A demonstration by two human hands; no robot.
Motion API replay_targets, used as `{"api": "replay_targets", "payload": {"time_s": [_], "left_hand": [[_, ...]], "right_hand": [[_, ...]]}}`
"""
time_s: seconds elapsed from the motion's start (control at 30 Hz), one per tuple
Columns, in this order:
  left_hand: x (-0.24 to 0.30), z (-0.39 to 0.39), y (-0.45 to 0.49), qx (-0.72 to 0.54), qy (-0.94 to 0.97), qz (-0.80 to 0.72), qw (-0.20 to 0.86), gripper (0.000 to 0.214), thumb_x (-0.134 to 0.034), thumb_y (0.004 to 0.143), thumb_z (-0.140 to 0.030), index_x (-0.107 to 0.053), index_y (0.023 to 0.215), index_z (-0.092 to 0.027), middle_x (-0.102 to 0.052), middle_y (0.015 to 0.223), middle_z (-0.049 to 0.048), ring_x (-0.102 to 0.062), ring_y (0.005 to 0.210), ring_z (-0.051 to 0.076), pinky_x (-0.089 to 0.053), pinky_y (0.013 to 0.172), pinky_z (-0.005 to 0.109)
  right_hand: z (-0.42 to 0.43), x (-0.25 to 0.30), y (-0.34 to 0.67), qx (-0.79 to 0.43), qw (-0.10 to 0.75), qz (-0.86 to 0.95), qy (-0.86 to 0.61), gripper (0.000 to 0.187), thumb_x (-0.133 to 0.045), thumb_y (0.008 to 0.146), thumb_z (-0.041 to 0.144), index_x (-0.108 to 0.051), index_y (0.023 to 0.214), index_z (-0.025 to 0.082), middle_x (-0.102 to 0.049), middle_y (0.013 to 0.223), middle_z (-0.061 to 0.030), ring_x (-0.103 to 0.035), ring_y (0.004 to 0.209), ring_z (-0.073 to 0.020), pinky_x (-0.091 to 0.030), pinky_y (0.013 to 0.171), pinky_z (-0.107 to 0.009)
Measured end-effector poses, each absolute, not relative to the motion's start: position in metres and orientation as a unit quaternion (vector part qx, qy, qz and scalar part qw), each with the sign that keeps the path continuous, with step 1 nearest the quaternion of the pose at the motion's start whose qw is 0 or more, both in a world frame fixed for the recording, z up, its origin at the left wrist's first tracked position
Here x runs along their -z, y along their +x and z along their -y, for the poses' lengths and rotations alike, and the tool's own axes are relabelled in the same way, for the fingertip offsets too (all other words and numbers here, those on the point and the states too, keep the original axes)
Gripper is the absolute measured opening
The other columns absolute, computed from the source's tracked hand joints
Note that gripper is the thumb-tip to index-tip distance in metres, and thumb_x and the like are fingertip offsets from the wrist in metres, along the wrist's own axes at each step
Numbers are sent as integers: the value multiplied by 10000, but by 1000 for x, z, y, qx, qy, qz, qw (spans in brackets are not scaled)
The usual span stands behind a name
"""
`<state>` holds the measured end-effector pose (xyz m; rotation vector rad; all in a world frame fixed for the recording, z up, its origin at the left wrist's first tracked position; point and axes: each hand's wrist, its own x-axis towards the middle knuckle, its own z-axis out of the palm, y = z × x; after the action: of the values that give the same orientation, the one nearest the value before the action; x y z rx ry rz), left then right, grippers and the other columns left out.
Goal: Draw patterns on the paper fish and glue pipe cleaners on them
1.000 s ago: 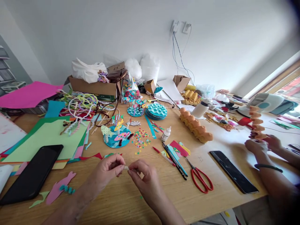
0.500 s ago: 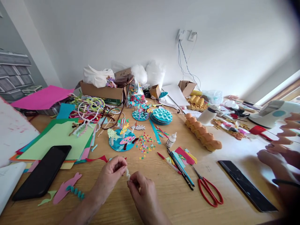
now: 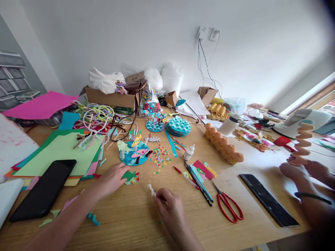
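My right hand (image 3: 170, 207) pinches a short curled white pipe cleaner (image 3: 151, 190), its free end pointing up and left. My left hand (image 3: 116, 178) reaches forward, fingers closed at the left edge of a green paper fish (image 3: 128, 176) on the table; the fingertips are partly hidden. Just beyond it stands a blue wavy disc (image 3: 125, 158) carrying several paper fish. Below my left forearm lie a turquoise pipe cleaner coil (image 3: 93, 219) and a pink paper fish (image 3: 68, 203), which the arm partly covers. Paper confetti (image 3: 160, 155) is scattered beside the disc.
Red-handled scissors (image 3: 230, 207), pencils (image 3: 199, 184) and a glue bottle (image 3: 188, 152) lie to the right. An egg carton strip (image 3: 222, 143) and phone (image 3: 268, 200) are farther right. Another person's hands (image 3: 300, 170) hold an orange carton piece (image 3: 302, 143). Coloured paper (image 3: 60, 150) and a black phone (image 3: 44, 190) are left.
My left hand has let go of the white pipe cleaner and moved left and forward to the green fish. My right hand keeps the pipe cleaner, slightly farther right. The view has shifted a little.
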<state>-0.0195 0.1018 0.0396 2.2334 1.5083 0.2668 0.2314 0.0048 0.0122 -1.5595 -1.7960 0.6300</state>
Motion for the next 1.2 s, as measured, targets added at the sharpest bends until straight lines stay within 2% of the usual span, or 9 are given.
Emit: {"api": "replay_targets", "payload": {"time_s": [0.07,0.23,0.43,0.57,0.73,0.83,1.03,1.2], "left_hand": [[-35,-103,-18,-77,813,-534,218,355,-571,780,-106,-684,1093,-227,-677,1170,74,-641,1151,249,-483,987,349],[-32,-110,-17,-62,826,-520,210,192,-557,751,-115,-615,901,-219,-640,993,47,-643,988,248,-491,872,344],[-27,-114,-17,-88,834,-508,198,168,-537,701,-70,-522,773,-222,-583,851,6,-601,862,223,-451,762,311],[-36,-114,-25,-123,842,-484,203,141,-517,752,-85,-519,718,-222,-574,792,-6,-603,805,203,-434,711,277],[-54,-88,-23,-183,859,-430,210,231,-433,853,-70,-600,861,-230,-626,972,24,-635,907,185,-466,783,258],[-45,-63,-6,-191,873,-391,220,275,-405,889,-53,-609,881,-237,-636,977,27,-637,942,179,-482,826,254],[-12,-37,9,-169,883,-371,232,315,-382,866,-18,-616,848,-227,-667,945,30,-648,884,180,-524,803,258],[-12,-41,-19,-156,882,-378,233,394,-407,868,-29,-683,1038,-255,-695,1181,42,-649,1100,202,-523,968,303]], "right_hand": [[-2,-6,232,-244,313,694,-600,145,-547,837,135,-631,739,202,-689,704,-19,-637,651,-143,-411,608,-199],[0,3,232,-242,297,696,-608,164,-539,847,110,-644,759,199,-698,732,-24,-628,674,-148,-410,618,-213],[-1,3,231,-251,303,692,-606,168,-538,853,123,-653,754,193,-696,731,-33,-627,671,-151,-410,621,-218],[-2,-1,235,-267,322,680,-602,165,-530,848,153,-653,745,193,-695,712,-31,-630,654,-153,-419,609,-216],[-7,-14,249,-274,363,657,-601,170,-565,864,242,-653,725,199,-676,654,-14,-606,595,-147,-424,571,-214],[-11,-23,253,-256,362,667,-598,161,-575,866,217,-657,729,198,-671,658,-12,-598,597,-143,-420,568,-213],[-12,-31,248,-238,293,722,-580,171,-608,839,64,-667,739,190,-673,745,-17,-616,673,-135,-406,617,-212],[-9,-26,247,-244,235,739,-583,198,-610,821,14,-684,769,190,-685,787,-19,-624,713,-135,-400,649,-220]]}}
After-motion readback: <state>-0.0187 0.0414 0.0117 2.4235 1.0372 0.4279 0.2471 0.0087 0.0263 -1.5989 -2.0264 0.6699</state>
